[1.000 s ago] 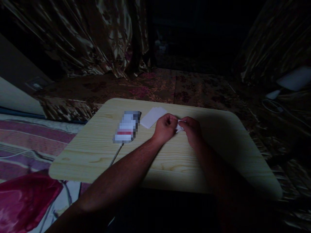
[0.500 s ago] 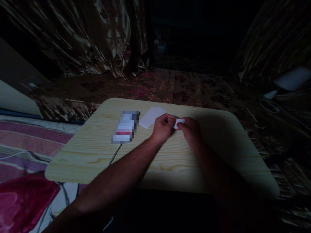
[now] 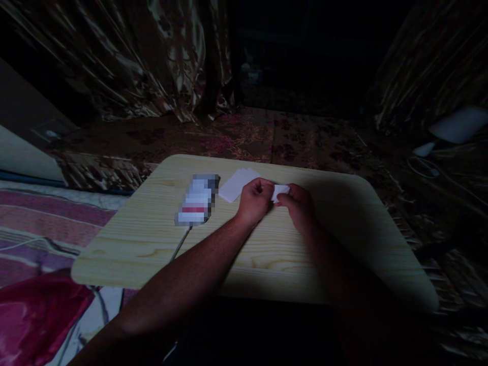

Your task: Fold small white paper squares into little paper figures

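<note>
A small piece of white paper [image 3: 280,192] is held between my two hands, just above the wooden-topped table [image 3: 145,254]. My left hand [image 3: 256,199] pinches its left side, with the fingers curled in. On its right side, my right hand [image 3: 299,204] grips it, the thumb lying across the front. Whether the paper is folded is too dim to tell for sure. A stack of white paper sheets [image 3: 237,186] lies flat on the table behind and to the left of my left hand, which hides its near right corner.
Left of the stack lies a pixelated flat device, apparently a phone [image 3: 197,199], with a cable [image 3: 180,244] running toward my left forearm. A striped bed cover [image 3: 46,213] and a shiny pink cloth [image 3: 41,315] are at the left. Patterned curtains [image 3: 183,56] hang behind.
Both hands keep their grip on the paper. My right thumb and the paper have shifted very slightly, and a little more of the paper's white face shows between the hands.
</note>
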Available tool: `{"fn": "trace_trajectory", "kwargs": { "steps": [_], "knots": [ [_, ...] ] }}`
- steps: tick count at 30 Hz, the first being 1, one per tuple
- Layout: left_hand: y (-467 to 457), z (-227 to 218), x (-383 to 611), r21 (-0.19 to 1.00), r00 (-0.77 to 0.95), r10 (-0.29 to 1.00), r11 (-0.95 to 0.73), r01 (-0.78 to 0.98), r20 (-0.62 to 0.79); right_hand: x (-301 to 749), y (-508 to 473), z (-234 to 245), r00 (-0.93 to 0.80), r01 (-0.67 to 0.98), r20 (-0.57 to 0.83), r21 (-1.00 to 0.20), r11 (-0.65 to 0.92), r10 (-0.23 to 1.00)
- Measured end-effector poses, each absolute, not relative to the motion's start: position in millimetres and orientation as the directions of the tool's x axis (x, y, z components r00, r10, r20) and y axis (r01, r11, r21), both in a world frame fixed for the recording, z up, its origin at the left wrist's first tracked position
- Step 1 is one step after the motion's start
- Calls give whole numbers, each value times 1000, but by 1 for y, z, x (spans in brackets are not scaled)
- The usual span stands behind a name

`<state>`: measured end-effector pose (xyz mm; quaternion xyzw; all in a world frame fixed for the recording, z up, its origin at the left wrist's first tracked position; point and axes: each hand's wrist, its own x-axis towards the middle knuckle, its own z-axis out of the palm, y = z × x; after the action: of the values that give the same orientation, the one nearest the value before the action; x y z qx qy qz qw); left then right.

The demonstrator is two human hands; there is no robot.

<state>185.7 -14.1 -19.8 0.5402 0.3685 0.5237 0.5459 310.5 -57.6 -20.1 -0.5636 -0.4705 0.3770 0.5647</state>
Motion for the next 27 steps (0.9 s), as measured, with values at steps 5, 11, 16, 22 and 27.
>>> {"fn": "trace_trajectory", "kwargs": {
  "steps": [5, 11, 16, 22, 27],
  "knots": [
    [-15, -19, 186, 978, 192, 969, -122, -170, 154, 310, -58, -21, 298, 124, 107, -990, 73, 949],
    [-17, -18, 186, 979, 204, 966, -125, -163, 157, 311, -57, -20, 305, 181, 141, -980, 88, 942],
    [-18, -17, 185, 978, 215, 961, -141, -153, 172, 312, -59, -17, 296, 185, 148, -978, 95, 944],
    [-20, -15, 186, 977, 213, 966, -106, -186, 146, 313, -59, -18, 303, 203, 105, -978, 44, 947],
    [-20, -14, 187, 978, 223, 963, -112, -177, 151, 312, -60, -14, 294, 142, 107, -988, 68, 950]
  ]
}}
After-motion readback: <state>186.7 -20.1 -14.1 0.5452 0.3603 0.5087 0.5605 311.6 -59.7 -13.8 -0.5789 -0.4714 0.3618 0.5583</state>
